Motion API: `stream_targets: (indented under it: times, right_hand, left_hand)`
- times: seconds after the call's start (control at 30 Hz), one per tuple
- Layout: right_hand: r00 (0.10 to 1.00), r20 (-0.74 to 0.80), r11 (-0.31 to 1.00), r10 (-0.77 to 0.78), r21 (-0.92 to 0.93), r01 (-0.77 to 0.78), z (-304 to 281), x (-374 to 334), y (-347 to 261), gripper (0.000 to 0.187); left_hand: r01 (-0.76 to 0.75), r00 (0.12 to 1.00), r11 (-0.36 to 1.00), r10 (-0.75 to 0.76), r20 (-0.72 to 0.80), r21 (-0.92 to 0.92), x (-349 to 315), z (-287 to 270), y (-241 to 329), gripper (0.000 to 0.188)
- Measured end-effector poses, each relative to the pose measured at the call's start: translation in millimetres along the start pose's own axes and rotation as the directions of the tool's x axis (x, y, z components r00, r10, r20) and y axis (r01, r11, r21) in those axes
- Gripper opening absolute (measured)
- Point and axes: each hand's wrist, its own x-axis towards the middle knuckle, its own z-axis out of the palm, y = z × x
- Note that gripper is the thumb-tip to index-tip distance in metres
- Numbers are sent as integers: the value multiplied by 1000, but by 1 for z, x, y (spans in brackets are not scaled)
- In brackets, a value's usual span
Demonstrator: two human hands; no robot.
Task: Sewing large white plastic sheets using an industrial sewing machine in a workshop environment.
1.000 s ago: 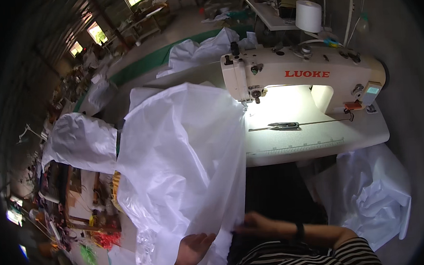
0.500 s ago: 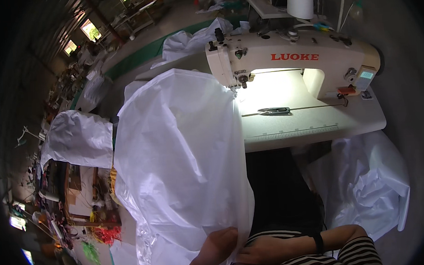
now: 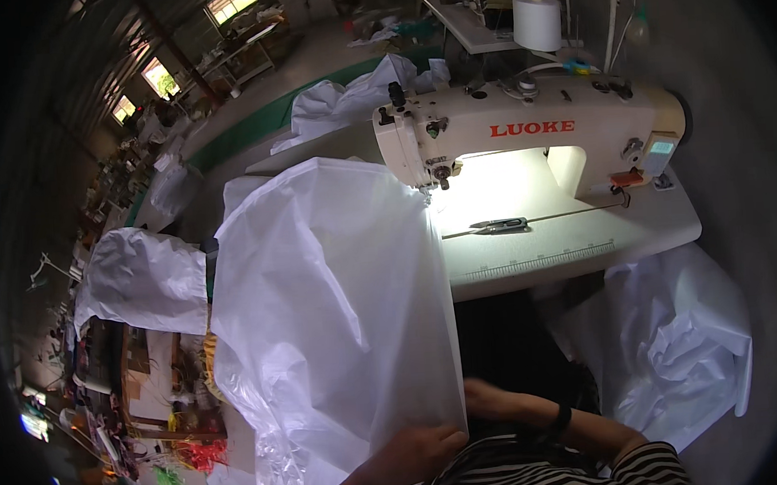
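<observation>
A large sheet of white, slightly shiny fabric (image 3: 329,282) stretches from under the needle of the white sewing machine (image 3: 523,119) down to my lap. At the sheet's near right corner, my left hand (image 3: 424,452) is closed in a pinch on the fabric. Just above it, my right hand (image 3: 492,402) is at the sheet's right edge, fingers closed on that edge; its fingertips are partly hidden. Between machine and hands, the right edge runs nearly straight. A pair of thread snips (image 3: 500,226) lies on the machine bed (image 3: 575,240).
More white fabric (image 3: 680,349) hangs bunched to the right, below the machine bed. Another white piece (image 3: 146,275) lies at the left, near a cluttered wooden tray (image 3: 173,431) with red and green scraps. A white thread cone (image 3: 536,22) stands behind the machine.
My right hand has moved up and slightly right along the fabric's edge. My left hand has shifted a little right and down. The whole view has tilted slightly, so the machine sits lower.
</observation>
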Motion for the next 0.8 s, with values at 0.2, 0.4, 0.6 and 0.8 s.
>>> stream_targets:
  times: [0.2, 0.4, 0.6, 0.8]
  right_hand:
    - [801, -328, 743, -501, -638, 203, -17, 8, -41, 49]
    - [773, -447, 634, -451, -770, -76, -1, 12, -50, 52]
    - [778, -434, 542, -455, -828, -145, -1, 9, -45, 51]
    - [718, -301, 292, -628, -946, -141, 1, 9, -46, 52]
  left_hand:
    - [-16, 992, 1000, 15, 124, 8, 10, 13, -11, 14]
    - [-84, 966, 994, 63, 251, 73, 15, 15, -19, 7]
    - [40, 996, 911, -70, 59, 409, 83, -47, -84, 26]
    - [177, 946, 754, 47, -322, 633, 163, -64, -181, 41]
